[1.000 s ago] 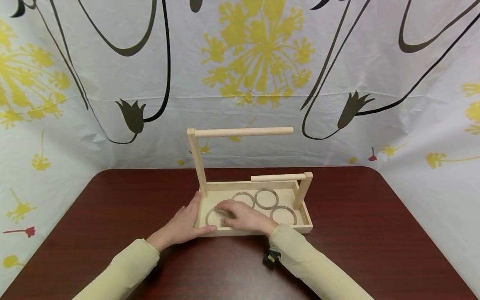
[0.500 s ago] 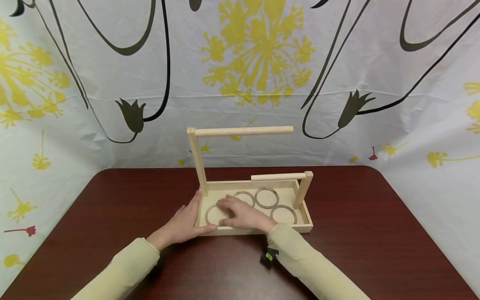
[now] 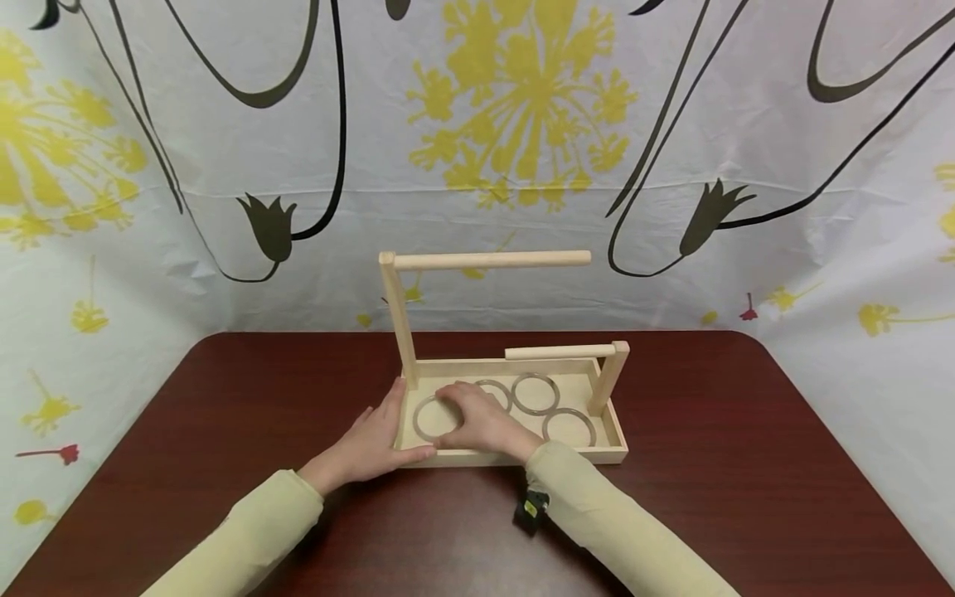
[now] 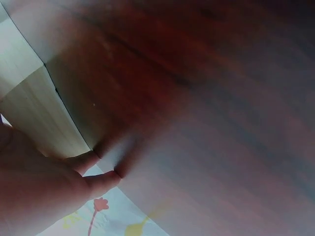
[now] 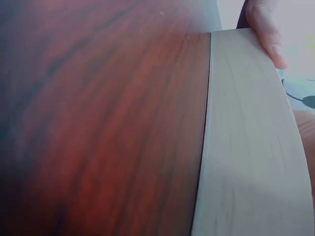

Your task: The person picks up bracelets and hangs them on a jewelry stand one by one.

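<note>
A pale wooden tray (image 3: 522,457) sits on the table, with several thin, translucent greyish rings lying flat in it. My left hand (image 3: 367,444) rests at its left front corner, fingers straight along the left wall and thumb over the front rim. In the left wrist view, fingertips (image 4: 109,180) reach down past the wall to the tabletop. My right hand (image 3: 481,423) reaches over the front wall and holds the leftmost ring (image 3: 415,421), thumb at its front edge and fingers at its back edge. That hand partly covers a second ring (image 3: 511,396).
Two more rings lie to the right, one at the back (image 3: 535,376) and one in front (image 3: 569,410). A tall post with a long dowel (image 3: 492,260) stands at the tray's left end. A shorter post with a dowel (image 3: 555,352) stands at the right. Behind the table (image 3: 709,431) hangs a patterned curtain (image 3: 477,224).
My right hand's fingers have drawn back from over the leftmost ring to its right side, bending and spreading from the thumb. The left hand keeps its place. The head view shifts slightly.
</note>
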Motion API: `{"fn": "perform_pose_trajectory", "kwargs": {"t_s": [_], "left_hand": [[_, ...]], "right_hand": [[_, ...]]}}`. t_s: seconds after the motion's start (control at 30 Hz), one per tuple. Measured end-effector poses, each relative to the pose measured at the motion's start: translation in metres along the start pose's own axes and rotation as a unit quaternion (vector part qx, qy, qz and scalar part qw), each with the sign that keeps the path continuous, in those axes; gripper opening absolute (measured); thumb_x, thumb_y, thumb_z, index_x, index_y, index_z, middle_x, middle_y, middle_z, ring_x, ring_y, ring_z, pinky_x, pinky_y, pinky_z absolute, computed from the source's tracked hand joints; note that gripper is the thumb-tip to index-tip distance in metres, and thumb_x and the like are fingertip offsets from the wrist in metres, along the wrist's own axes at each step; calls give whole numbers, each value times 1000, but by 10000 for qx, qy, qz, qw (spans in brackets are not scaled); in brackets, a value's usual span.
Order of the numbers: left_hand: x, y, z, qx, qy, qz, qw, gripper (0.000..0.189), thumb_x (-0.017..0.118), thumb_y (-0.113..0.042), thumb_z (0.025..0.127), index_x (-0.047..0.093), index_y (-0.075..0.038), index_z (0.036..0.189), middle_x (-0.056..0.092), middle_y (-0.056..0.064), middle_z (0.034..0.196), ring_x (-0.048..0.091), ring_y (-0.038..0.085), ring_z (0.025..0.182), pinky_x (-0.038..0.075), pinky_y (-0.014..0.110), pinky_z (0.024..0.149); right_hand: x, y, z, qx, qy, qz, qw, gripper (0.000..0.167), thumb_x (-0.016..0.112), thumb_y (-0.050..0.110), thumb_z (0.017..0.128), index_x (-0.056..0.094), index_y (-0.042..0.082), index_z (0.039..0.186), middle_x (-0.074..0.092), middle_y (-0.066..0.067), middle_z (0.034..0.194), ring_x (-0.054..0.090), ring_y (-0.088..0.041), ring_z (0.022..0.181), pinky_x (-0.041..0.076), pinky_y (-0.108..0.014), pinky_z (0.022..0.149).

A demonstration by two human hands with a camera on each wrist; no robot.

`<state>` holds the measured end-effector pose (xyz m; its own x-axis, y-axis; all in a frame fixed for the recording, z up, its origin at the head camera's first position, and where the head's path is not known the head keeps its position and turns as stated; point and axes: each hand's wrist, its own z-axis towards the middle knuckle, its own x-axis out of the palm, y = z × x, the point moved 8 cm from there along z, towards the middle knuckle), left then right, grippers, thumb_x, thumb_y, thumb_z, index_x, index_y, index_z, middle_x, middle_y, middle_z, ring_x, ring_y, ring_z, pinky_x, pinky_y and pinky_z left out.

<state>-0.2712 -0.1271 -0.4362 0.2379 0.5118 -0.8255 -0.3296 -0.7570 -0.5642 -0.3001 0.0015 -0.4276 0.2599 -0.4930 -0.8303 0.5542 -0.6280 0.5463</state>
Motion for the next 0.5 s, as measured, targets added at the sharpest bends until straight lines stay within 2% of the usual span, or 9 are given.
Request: {"fn": "perform_pose_trajectory", "kwargs": {"t_s": [0.13, 0.3, 0.5], "left_hand": [[0, -1, 0, -18, -12, 14, 10000, 111, 67, -55, 85, 5, 10, 150, 13, 27, 155, 30, 37, 137, 24, 64, 103], [0, -1, 1, -2, 0, 71, 10000, 111, 66, -56, 85, 5, 11, 150, 13, 28, 155, 30, 38, 137, 24, 64, 103], [0, 0, 0, 6, 14, 56, 10000, 111, 67, -54, 85, 5, 10, 150, 12, 28, 155, 30, 38, 137, 24, 65, 103]], "right_hand": [[2, -3, 0, 163, 33, 131, 9998, 74, 84, 28, 71, 54, 4, 135, 54, -16, 134, 46, -33, 127, 33, -46, 105], [5, -1, 2, 123, 131, -74, 9998, 77, 83, 29, 74, 51, 7, 140, 50, -14, 140, 37, -34, 134, 25, -53, 108], [6, 6, 5, -172, 110, -291, 9994, 76, 84, 26, 73, 51, 6, 139, 56, -10, 135, 48, -27, 126, 22, -52, 109]]}}
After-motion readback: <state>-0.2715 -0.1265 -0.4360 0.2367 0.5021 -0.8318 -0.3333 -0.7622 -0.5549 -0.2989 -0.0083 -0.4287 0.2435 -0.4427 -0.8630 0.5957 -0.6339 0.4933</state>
